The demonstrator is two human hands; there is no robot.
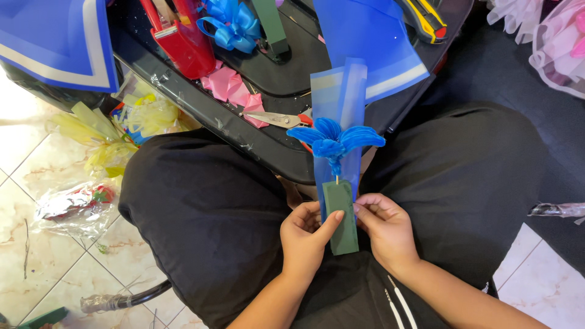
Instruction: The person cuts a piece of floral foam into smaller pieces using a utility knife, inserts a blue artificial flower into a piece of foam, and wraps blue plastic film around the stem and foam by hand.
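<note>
- Head view shows both hands meeting over the lap, and the fingers are closed on one thing: a dark green foam block.
- The left hand has the thumb pressed flat on the front face of the block, with the other fingers curled behind it.
- The right hand pinches the right edge of the block with bent fingertips; its palm is turned away, so I cannot see how far the fingers go around.
- The block stands upright between the knees, just in front of the black trousers.
- A thin wooden stick comes out of the top of the block and carries a blue ribbon flower.
- Behind the flower and the block stands a strip of blue wrapping sheet, which seems to touch the back of the block.
- I judge that the step in hand is fitting the sheet around the block with the flower; the next move would need a firm hold on the block, so the stick does not lean.
- Further out, on the black table edge, lie scissors with red handles, pink paper pieces and a blue bow.
- Yellow wrapping lies on the tiled floor at the left.
- The lower end of the sheet is hidden behind the block, and the things at the top edge are cut off.
</note>
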